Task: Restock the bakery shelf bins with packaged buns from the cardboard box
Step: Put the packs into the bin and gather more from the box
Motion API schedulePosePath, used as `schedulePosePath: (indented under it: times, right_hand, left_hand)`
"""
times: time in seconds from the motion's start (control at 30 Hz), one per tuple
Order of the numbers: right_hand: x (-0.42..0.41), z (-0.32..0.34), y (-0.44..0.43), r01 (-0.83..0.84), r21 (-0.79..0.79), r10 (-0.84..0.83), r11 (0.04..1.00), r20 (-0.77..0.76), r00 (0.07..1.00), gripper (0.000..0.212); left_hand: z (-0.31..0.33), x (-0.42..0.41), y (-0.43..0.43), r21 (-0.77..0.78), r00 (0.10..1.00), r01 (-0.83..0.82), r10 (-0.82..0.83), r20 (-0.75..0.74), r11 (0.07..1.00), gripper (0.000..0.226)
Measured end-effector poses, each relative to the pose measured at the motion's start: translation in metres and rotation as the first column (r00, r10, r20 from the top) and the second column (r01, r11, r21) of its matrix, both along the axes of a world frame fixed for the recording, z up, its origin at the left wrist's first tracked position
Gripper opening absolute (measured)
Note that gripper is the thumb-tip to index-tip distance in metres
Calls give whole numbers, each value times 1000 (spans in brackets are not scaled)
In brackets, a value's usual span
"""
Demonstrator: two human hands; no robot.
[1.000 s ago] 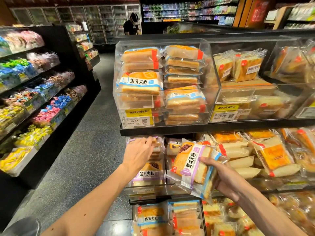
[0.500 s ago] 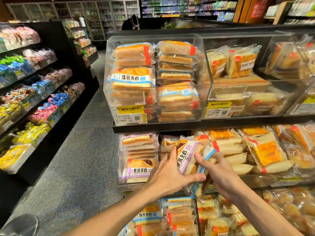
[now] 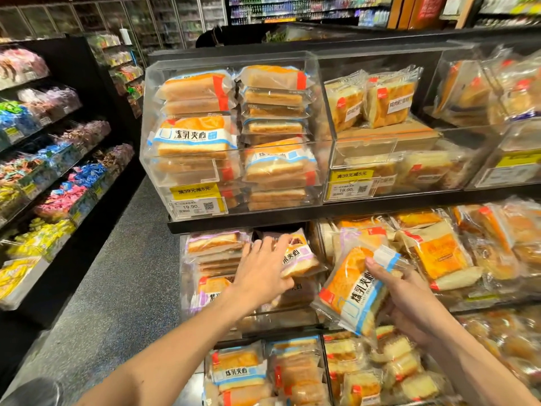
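Writing 炼乳夹心 is read on the blue-banded bun pack (image 3: 351, 291) clasped by the right hand (image 3: 409, 303), lower centre. A purple-labelled pack (image 3: 297, 254) is gripped by the left hand (image 3: 260, 273) beside it, in the middle-shelf bin (image 3: 278, 319). A price tag (image 3: 197, 206) above is marked 19.90.

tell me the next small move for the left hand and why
Probably ease the purple-label pack the rest of the way into the middle-shelf bin and lay it flat. The left hand grips it tilted at the bin's mouth, above a stack of the same purple packs, while the right hand holds a blue-label pack.
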State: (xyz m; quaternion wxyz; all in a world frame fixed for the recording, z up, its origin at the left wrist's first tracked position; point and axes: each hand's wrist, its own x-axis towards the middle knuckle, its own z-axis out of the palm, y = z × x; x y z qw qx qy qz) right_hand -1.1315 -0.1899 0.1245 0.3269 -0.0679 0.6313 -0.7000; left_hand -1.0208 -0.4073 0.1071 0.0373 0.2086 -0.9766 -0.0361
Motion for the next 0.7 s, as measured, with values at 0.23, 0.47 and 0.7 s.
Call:
schedulePosePath:
  times: [0.23, 0.47, 0.7]
  right_hand:
    - [-8, -3, 5, -46, -32, 47, 998, 25, 999, 25]
    - [-5, -2, 1, -75, -27, 76, 997, 54, 996, 46]
    - [-1, -1, -1, -158, -5, 158, 987, 83, 984, 46]
  left_hand:
    - [-19, -43, -21, -293, 992, 63, -29, 119, 954, 67]
    - [-36, -49, -26, -435, 998, 66, -51, 44, 898, 49]
    - [-38, -46, -24, -433, 995, 98, -104, 11, 896, 45]
